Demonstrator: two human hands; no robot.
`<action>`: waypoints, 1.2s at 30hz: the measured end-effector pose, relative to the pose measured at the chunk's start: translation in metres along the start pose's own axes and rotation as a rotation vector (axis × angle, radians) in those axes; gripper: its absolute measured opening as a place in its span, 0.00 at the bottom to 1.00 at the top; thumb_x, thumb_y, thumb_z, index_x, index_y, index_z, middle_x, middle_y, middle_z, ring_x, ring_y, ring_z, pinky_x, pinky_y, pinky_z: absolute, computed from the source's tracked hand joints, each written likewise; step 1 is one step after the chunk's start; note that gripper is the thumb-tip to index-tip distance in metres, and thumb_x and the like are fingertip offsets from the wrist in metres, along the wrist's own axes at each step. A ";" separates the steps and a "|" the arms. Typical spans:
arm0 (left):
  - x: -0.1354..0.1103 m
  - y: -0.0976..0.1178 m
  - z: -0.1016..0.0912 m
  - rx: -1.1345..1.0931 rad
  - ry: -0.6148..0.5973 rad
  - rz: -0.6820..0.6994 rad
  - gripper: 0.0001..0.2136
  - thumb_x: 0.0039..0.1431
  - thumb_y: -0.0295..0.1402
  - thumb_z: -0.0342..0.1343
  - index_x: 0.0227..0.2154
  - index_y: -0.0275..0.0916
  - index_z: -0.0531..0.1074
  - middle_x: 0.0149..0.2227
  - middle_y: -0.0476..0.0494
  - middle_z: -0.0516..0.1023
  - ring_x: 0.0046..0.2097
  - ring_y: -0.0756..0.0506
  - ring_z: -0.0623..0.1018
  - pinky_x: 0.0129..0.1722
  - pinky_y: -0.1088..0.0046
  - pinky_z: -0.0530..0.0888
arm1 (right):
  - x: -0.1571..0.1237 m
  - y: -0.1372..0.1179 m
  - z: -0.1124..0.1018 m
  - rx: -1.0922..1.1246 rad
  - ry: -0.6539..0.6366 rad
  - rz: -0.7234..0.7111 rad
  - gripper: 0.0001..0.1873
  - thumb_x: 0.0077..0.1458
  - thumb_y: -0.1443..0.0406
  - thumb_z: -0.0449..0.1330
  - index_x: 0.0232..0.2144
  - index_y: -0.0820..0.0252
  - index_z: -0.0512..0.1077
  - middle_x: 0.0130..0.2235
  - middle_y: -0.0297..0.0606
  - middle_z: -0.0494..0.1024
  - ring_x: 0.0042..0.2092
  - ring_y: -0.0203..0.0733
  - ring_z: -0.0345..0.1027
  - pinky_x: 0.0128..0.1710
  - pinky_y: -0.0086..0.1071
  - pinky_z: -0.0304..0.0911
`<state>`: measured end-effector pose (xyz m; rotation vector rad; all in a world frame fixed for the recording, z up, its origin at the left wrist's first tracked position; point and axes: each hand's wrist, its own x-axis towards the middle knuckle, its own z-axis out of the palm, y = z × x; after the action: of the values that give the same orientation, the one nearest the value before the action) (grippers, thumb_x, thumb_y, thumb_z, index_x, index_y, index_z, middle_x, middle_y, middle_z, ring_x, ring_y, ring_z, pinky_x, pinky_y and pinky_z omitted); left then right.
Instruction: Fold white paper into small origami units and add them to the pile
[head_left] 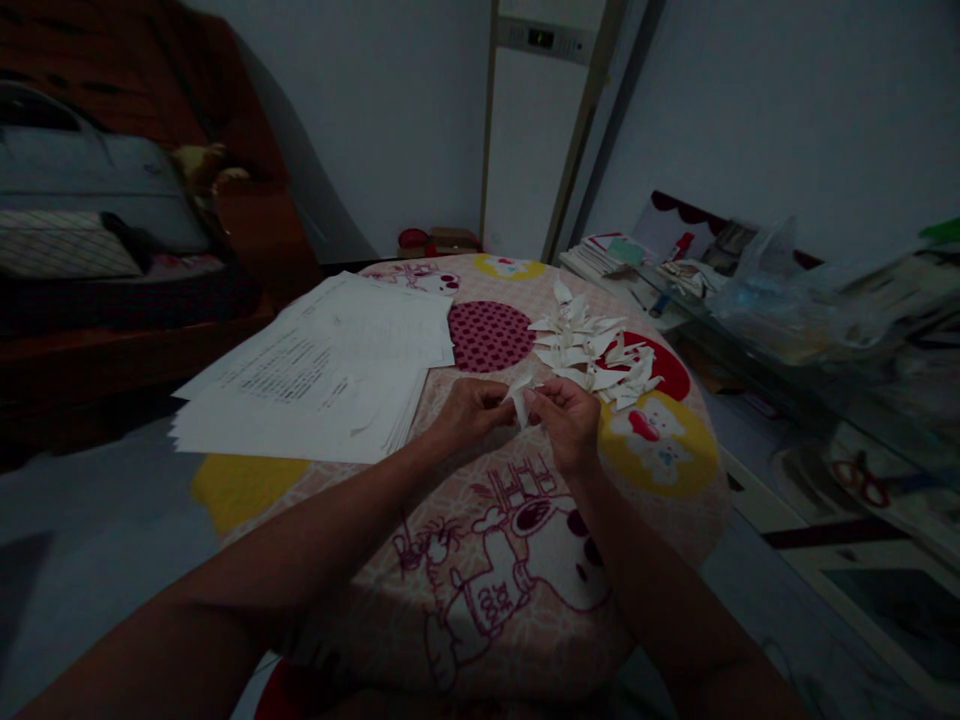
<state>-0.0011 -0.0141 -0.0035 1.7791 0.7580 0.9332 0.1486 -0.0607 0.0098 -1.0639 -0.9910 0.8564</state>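
Between my two hands, over the middle of the round table, is a small folded white paper [521, 403]. My left hand [474, 408] pinches its left side between thumb and fingers. On the other side my right hand [568, 415] grips it, the thumb pressed against the paper. Just beyond my right hand lies a cluster of folded paper cranes [581, 345], several of them, overlapping. A stack of printed paper sheets [322, 360] rests to the left of my left hand, its edges uneven.
A cartoon-patterned cloth [517, 560] covers the round table. On the right, a glass shelf [757, 370] carries papers and a clear plastic bag [802, 300], with red-handled scissors [862, 480] lower down. A wooden bench [262, 230] with bags stands at the left.
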 end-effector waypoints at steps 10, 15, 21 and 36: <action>0.009 -0.006 -0.015 -0.045 -0.106 -0.018 0.15 0.54 0.42 0.63 0.23 0.35 0.73 0.22 0.51 0.69 0.23 0.53 0.68 0.23 0.79 0.63 | 0.006 0.002 -0.010 -0.075 0.006 -0.081 0.12 0.44 0.59 0.70 0.24 0.59 0.73 0.21 0.29 0.73 0.23 0.33 0.65 0.24 0.28 0.62; 0.011 -0.002 -0.022 -0.261 -0.256 -0.109 0.10 0.51 0.37 0.63 0.30 0.34 0.76 0.26 0.49 0.72 0.28 0.51 0.69 0.28 0.77 0.65 | 0.011 -0.001 -0.015 0.020 0.008 -0.144 0.12 0.52 0.56 0.66 0.32 0.60 0.77 0.29 0.36 0.80 0.28 0.37 0.72 0.30 0.33 0.69; 0.008 -0.002 -0.024 -0.312 -0.319 -0.230 0.08 0.44 0.32 0.62 0.28 0.33 0.77 0.25 0.48 0.73 0.26 0.52 0.67 0.25 0.77 0.61 | 0.011 -0.003 -0.021 -0.032 -0.141 -0.171 0.10 0.51 0.60 0.67 0.36 0.57 0.81 0.31 0.36 0.82 0.31 0.39 0.75 0.34 0.36 0.72; 0.010 -0.005 -0.028 -0.473 -0.209 -0.269 0.12 0.46 0.37 0.67 0.27 0.34 0.74 0.24 0.49 0.71 0.25 0.54 0.66 0.24 0.79 0.61 | 0.015 -0.001 -0.029 -0.132 -0.293 -0.254 0.05 0.46 0.67 0.70 0.30 0.55 0.82 0.32 0.34 0.80 0.34 0.38 0.73 0.34 0.34 0.69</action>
<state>-0.0203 0.0083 0.0016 1.2974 0.5670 0.6660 0.1814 -0.0556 0.0092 -0.9122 -1.4135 0.7571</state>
